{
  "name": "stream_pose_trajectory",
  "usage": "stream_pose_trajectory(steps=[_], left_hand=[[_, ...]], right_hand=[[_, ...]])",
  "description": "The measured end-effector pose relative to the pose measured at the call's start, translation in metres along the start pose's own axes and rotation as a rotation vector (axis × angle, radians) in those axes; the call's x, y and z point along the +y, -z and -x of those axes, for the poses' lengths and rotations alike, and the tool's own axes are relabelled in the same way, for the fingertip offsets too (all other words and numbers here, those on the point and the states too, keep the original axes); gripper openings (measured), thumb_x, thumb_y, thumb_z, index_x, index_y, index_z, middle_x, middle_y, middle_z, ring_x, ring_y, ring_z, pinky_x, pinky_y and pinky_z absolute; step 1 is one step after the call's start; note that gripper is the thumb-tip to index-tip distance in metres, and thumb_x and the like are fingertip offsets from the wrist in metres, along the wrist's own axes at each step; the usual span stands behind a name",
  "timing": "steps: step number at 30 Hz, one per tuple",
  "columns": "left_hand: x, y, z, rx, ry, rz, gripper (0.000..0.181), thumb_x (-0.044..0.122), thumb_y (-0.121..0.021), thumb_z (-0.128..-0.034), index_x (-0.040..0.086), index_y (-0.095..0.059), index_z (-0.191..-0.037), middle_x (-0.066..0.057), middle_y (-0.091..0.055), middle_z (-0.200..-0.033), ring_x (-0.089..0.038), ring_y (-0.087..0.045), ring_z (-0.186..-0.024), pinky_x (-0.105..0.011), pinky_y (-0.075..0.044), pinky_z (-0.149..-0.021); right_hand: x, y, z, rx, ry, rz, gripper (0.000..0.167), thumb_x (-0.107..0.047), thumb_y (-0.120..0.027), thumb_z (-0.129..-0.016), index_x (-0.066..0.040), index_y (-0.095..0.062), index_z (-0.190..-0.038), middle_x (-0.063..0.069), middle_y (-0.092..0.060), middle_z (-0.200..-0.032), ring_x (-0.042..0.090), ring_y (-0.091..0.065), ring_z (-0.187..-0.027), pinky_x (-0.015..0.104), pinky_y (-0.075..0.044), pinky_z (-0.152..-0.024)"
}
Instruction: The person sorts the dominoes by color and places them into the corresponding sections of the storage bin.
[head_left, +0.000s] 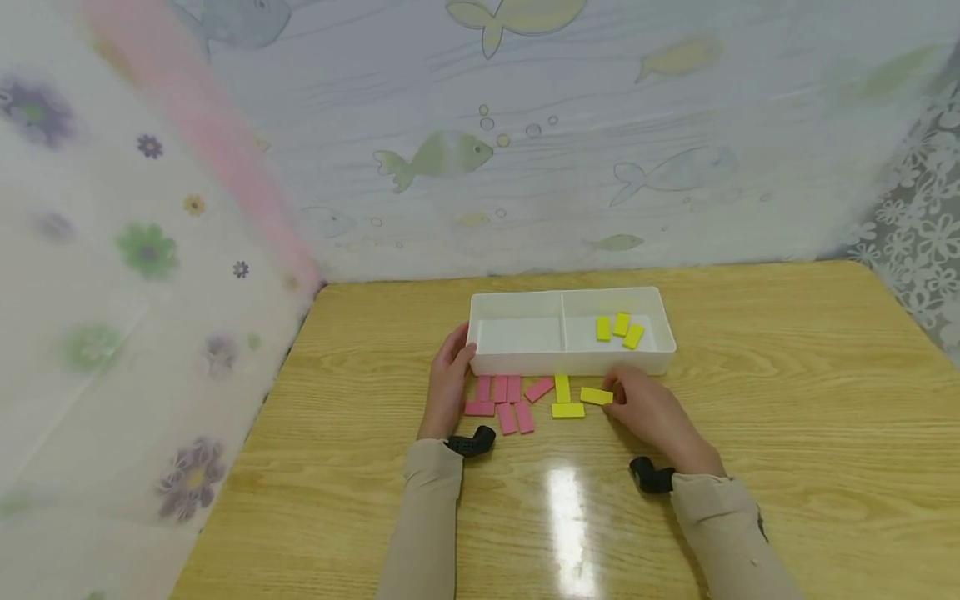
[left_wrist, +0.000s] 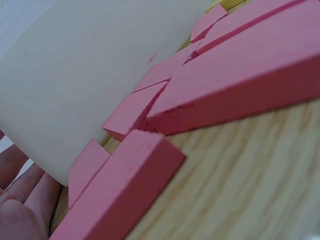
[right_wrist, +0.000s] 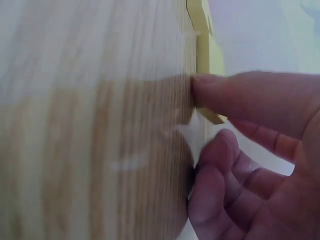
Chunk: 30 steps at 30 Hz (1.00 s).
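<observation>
A white two-compartment box (head_left: pixel 517 364) stands on the table. My left hand (head_left: pixel 447 377) holds its left end, the thumb at the front corner and the fingers along the side wall; in the left wrist view some fingers (left_wrist: pixel 37 197) show beside the box corner. My right hand (head_left: pixel 648 408) pinches the right end of a yellow block (head_left: pixel 595 396) in front of the box. In the right wrist view the thumb (right_wrist: pixel 250 95) lies across that block (right_wrist: pixel 216 62), low by the tabletop. Two more yellow blocks (head_left: pixel 567 411) lie just left of it.
Several pink blocks (head_left: pixel 480 408) lie before the box's left half, some touching. Three yellow blocks (head_left: pixel 603 328) sit in the right compartment; the left compartment's bare floor (head_left: pixel 517 335) shows. A patterned wall covering (head_left: pixel 540 208) rises behind the wooden table (head_left: pixel 360 500).
</observation>
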<state>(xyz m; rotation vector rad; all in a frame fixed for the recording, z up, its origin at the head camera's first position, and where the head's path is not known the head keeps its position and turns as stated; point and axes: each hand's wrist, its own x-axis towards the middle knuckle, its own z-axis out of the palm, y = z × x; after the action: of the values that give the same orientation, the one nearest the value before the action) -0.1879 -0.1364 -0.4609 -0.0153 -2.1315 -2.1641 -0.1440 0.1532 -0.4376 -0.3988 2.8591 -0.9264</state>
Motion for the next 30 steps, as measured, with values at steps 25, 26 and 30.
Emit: stream_pose_trajectory(steps=[25, 26, 30], left_hand=[[0.0039, -0.0023, 0.0026, 0.006, 0.025, -0.006, 0.041, 0.026, -0.05, -0.0919, 0.018, -0.044, -0.132, 0.003, -0.042, -0.133, -0.009, -0.037, -0.121, -0.031, -0.032, -0.099], [0.004, -0.0021, 0.0027, 0.005, 0.024, -0.007, 0.042, 0.027, -0.05, -0.0918, 0.019, -0.044, -0.132, 0.003, -0.042, -0.133, -0.009, -0.037, -0.121, -0.031, -0.032, -0.099], [0.0041, -0.001, 0.003, 0.006, 0.025, -0.014, 0.042, 0.029, -0.05, -0.0915, 0.02, -0.044, -0.132, 0.005, -0.042, -0.133, -0.008, -0.037, -0.121, -0.03, -0.032, -0.099]], right_hand=[[0.0073, 0.0092, 0.0034, -0.068, 0.001, -0.112, 0.027, -0.015, -0.057, -0.085, -0.008, -0.054, -0.111, 0.003, -0.055, -0.087, 0.017, -0.048, -0.074, 0.031, -0.04, -0.064], [0.0073, 0.0092, 0.0035, -0.063, 0.014, -0.11, 0.026, -0.015, -0.055, -0.086, -0.009, -0.054, -0.111, 0.003, -0.056, -0.089, 0.018, -0.049, -0.075, 0.032, -0.041, -0.065], [0.0067, 0.0092, 0.0033, -0.045, 0.065, -0.11, 0.02, -0.012, -0.053, -0.088, -0.013, -0.059, -0.107, 0.003, -0.059, -0.098, 0.018, -0.051, -0.081, 0.035, -0.042, -0.072]])
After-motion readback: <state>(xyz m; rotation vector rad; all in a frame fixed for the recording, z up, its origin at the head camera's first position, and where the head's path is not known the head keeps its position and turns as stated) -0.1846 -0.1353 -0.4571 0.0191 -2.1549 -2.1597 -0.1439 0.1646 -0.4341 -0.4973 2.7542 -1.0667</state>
